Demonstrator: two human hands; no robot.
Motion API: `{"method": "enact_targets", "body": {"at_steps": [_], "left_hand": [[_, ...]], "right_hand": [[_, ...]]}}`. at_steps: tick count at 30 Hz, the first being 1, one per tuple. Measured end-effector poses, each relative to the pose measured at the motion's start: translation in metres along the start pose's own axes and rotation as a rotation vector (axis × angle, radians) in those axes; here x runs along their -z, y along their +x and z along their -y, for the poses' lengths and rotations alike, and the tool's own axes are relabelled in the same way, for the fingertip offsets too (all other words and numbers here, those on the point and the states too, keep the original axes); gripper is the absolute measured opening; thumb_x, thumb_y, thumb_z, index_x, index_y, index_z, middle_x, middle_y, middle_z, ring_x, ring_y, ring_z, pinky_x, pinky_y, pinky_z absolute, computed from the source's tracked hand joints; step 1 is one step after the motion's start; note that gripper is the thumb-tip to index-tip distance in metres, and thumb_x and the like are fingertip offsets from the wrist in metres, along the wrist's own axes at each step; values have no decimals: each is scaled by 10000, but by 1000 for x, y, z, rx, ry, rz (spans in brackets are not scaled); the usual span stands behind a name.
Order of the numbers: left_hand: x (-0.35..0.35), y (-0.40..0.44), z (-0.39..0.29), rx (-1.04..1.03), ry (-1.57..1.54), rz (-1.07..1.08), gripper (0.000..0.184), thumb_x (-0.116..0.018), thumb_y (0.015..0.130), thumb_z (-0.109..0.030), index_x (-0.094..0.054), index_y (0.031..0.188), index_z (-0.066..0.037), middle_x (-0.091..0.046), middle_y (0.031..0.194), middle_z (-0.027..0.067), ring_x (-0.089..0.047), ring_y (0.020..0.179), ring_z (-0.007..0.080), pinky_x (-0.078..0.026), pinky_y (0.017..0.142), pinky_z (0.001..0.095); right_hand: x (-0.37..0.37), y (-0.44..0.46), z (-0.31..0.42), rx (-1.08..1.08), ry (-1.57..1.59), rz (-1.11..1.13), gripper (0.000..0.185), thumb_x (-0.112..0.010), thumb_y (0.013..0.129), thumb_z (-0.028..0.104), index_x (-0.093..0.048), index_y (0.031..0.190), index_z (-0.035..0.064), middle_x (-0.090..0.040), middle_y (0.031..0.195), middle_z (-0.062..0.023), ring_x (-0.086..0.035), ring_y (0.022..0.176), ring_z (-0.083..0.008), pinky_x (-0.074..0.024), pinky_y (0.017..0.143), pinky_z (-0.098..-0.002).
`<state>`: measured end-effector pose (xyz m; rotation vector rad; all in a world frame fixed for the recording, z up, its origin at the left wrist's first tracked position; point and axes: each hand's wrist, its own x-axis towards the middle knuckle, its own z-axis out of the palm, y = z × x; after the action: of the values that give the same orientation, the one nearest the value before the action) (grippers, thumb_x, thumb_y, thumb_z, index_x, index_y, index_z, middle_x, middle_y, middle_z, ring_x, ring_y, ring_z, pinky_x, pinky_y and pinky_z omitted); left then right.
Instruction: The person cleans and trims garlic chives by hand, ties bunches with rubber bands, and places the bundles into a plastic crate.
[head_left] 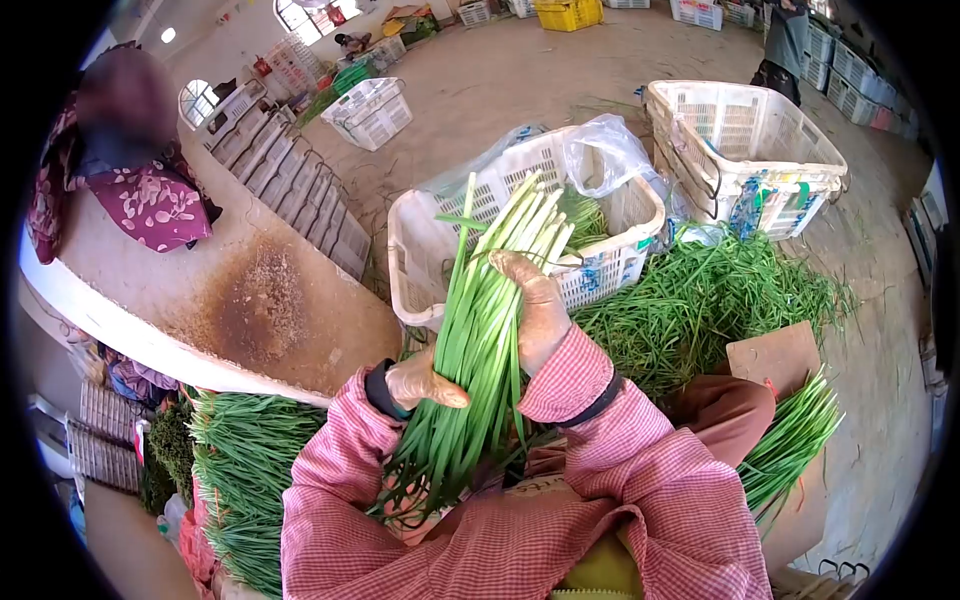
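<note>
A thick bunch of long green stalks (480, 330) with pale ends is held upright between my two gloved hands, its green leaves hanging toward my lap. My right hand (532, 305) wraps round the bunch near the pale ends. Lower down, my left hand (425, 382) grips its left side, thumb across the leaves. One stalk stands out at the upper left of the bunch. Just behind is a white plastic crate (420, 250) holding some green stalks and a clear plastic bag (605, 155).
Loose greens (700, 300) lie heaped at the right, below another white crate (745, 170). Bundled greens are at the lower left (250, 480) and lower right (795, 440). A stained ledge (350, 340) runs along the left, with a person (140, 190) beside it.
</note>
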<state>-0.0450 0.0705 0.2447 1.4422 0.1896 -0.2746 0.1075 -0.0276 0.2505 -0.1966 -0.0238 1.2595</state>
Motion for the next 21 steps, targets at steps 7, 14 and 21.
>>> {"method": "enact_targets", "body": {"at_steps": [7,14,21], "left_hand": [[13,-29,9,313,-506,167,622,-716,653,-94,-430,1203,-39,-550,1083,103,-539,995,216,-448,835,367],[-66,-56,148,86,-800,-48,652,-666,663,-101,-395,1250,-13,-517,1162,131,-528,1019,237,-414,879,336],[-83,-66,109,6,-542,-469,665,-716,670,-156,-395,1231,3,-543,1108,147,-564,950,250,-468,822,383]], "right_hand": [[17,-13,-18,31,-75,-22,351,-545,824,250,-500,1070,4,-579,988,-120,-580,858,-234,-487,790,-374],[146,0,52,255,-533,-495,255,-384,923,267,-518,894,52,-501,570,-3,-424,433,-94,-380,387,-216],[70,-103,12,-559,-1068,234,1082,-544,664,663,-24,1354,12,-347,1284,-254,-573,952,-305,-532,676,-326]]}}
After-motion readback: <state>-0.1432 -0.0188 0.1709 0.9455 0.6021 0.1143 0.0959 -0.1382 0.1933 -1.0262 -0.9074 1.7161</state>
